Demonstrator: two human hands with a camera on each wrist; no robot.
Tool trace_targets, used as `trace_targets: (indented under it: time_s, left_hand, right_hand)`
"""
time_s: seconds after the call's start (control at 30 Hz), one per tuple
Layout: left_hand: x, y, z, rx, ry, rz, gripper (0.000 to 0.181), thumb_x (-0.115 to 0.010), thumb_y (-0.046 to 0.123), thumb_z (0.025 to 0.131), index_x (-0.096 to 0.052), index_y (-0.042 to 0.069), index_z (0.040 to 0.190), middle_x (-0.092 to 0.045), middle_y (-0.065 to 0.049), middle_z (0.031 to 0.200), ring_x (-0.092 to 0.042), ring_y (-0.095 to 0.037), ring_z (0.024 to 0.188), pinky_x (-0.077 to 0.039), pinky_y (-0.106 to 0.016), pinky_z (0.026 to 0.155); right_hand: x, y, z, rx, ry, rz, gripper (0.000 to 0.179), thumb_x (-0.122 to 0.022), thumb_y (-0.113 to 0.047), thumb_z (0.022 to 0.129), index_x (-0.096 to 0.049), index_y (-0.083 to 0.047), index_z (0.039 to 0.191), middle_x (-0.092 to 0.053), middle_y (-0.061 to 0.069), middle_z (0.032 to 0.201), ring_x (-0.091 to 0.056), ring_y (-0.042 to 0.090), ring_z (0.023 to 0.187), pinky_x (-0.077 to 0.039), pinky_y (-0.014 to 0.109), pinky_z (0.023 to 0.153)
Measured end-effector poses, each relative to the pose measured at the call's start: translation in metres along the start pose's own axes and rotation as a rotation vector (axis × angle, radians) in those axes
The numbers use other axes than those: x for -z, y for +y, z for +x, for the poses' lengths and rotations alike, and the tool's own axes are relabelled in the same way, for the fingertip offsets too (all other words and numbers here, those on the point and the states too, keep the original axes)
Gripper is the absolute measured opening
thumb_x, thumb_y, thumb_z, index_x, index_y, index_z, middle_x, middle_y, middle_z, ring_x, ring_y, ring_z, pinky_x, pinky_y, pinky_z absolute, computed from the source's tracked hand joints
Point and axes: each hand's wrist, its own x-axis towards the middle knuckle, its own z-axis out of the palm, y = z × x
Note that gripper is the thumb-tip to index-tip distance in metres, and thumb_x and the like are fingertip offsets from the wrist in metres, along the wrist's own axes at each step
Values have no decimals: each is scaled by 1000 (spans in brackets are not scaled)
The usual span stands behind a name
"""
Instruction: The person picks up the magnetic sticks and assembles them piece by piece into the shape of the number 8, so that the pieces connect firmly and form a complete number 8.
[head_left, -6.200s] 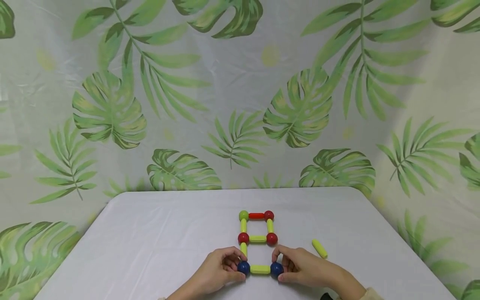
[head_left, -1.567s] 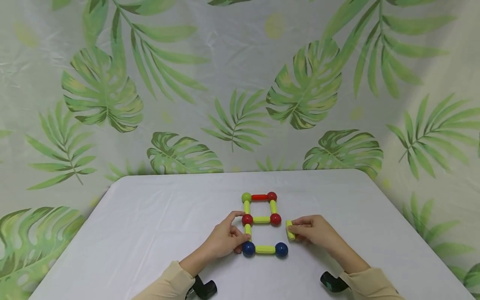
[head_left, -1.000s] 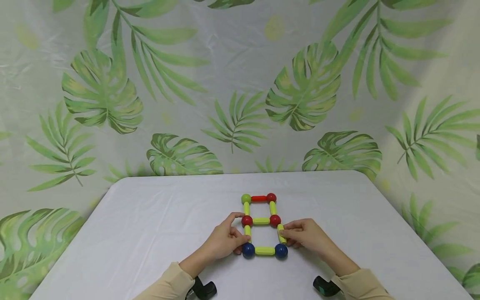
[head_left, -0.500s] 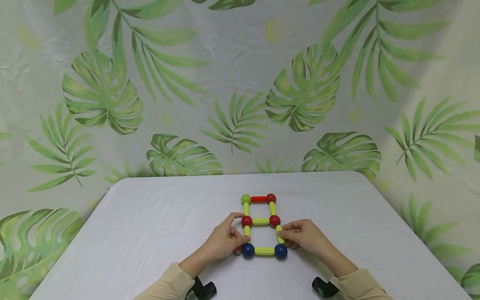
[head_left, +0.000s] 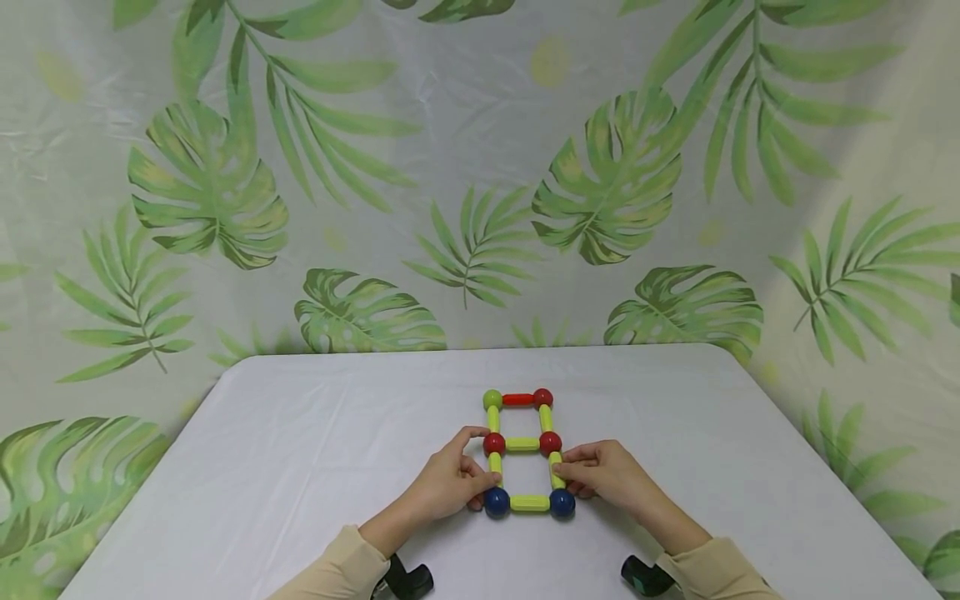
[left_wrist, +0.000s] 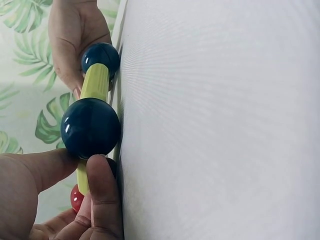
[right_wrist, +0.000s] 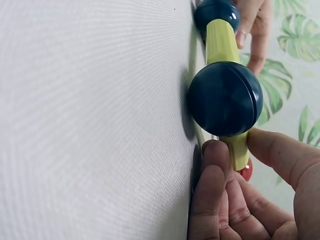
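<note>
A ladder-like frame of balls and rods lies on the table. My right hand (head_left: pixel 611 477) pinches the yellow-green rod (right_wrist: pixel 239 150) on its lower right side, between a red ball (head_left: pixel 551 442) and a blue ball (head_left: pixel 562 502). On the other side, my left hand (head_left: pixel 446 482) has its thumb and fingers around the lower left yellow-green rod (head_left: pixel 496 462), close to the left blue ball (left_wrist: pixel 91 128). Its index fingertip is at the left red ball (head_left: pixel 494 443). Another yellow-green rod (head_left: pixel 529 503) joins the two blue balls along the front.
A green ball (head_left: pixel 492 400), a red rod (head_left: pixel 517 400) and a dark red ball (head_left: pixel 543 397) form the far end of the frame. White cloth covers the table (head_left: pixel 337 417). Black devices (head_left: pixel 647 575) sit at both wrists. A leaf-print curtain (head_left: pixel 465 167) hangs behind.
The loose yellow-green rod from the right now bridges the right red and blue balls, carried there by my right hand. My left hand shifted earlier from the left blue ball to the rod above it.
</note>
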Motion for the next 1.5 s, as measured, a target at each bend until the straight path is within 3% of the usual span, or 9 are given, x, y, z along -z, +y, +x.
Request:
trace_targets:
  time_s: [0.43, 1.13, 1.5]
  left_hand:
    - [2, -2, -2, 10, 7, -1, 68, -80, 19, 98, -44, 12, 156, -73, 0, 80, -66, -11, 61, -57, -26, 60]
    - [2, -6, 1, 6, 9, 0, 66, -79, 19, 99, -45, 14, 155, -73, 0, 80, -66, -11, 61, -57, -26, 60]
    - [2, -2, 4, 24, -18, 24, 66, -79, 19, 99, -44, 14, 156, -71, -1, 80, -65, -13, 60, -58, -28, 58]
  right_hand:
    - [-3, 0, 4, 28, -23, -20, 31, -83, -25, 96, -79, 2, 110, -77, 2, 80, -67, 14, 73, -62, 30, 71]
    - [-5, -4, 5, 5, 4, -40, 32, -83, -26, 96, -77, 2, 110, -77, 2, 82, -68, 14, 74, -63, 31, 72]
    - [-5, 3, 8, 27, -4, -42, 31, -83, -28, 96, -73, -2, 109, -75, 1, 77, -67, 14, 72, -62, 31, 70]
